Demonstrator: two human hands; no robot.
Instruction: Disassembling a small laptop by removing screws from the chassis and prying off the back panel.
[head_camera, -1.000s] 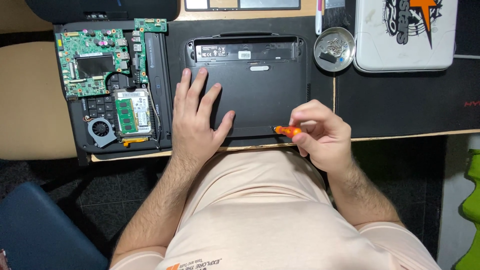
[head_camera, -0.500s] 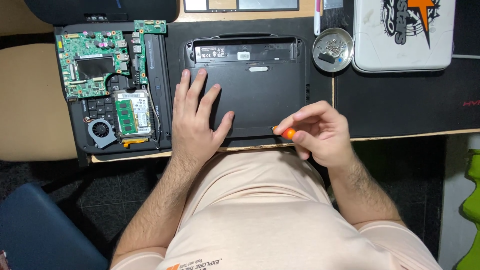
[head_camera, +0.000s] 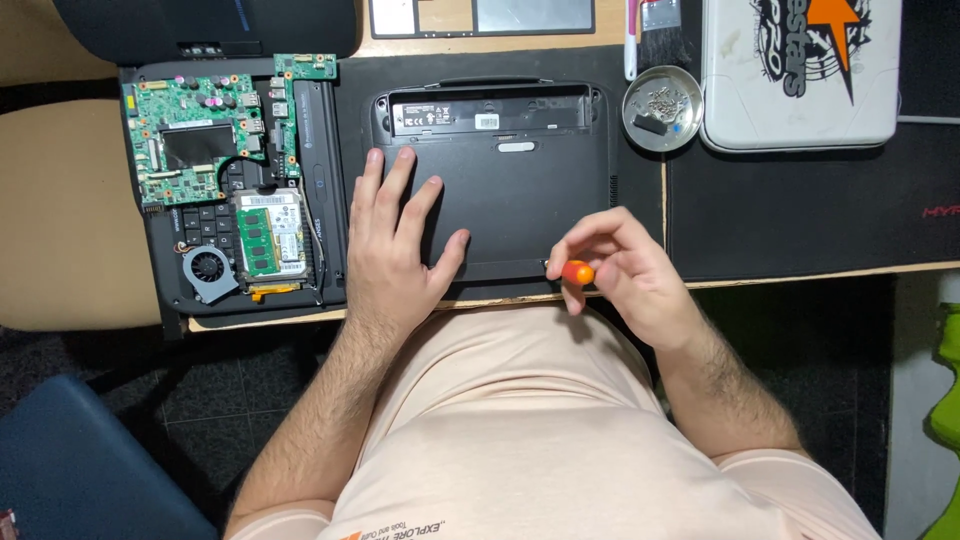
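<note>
We see a wooden desk carrying, from largest to smallest, the following. A black desk mat covers its right part. At far right lies a closed white laptop decorated with stickers. At centre, bottom side up, sits the black laptop base, its near edge close to the desk's front edge. To its left lies an opened laptop chassis with a green circuit board, a green memory module and a round cooling fan exposed. Our left hand rests flat on the left part of the base, fingers spread, grasping nothing. Our right hand hovers at the base's near right corner, thumb and fingers pinching an orange-handled screwdriver; whether its tip touches the base we cannot tell. Between base and white laptop stands a small round metal dish holding screws.
</note>
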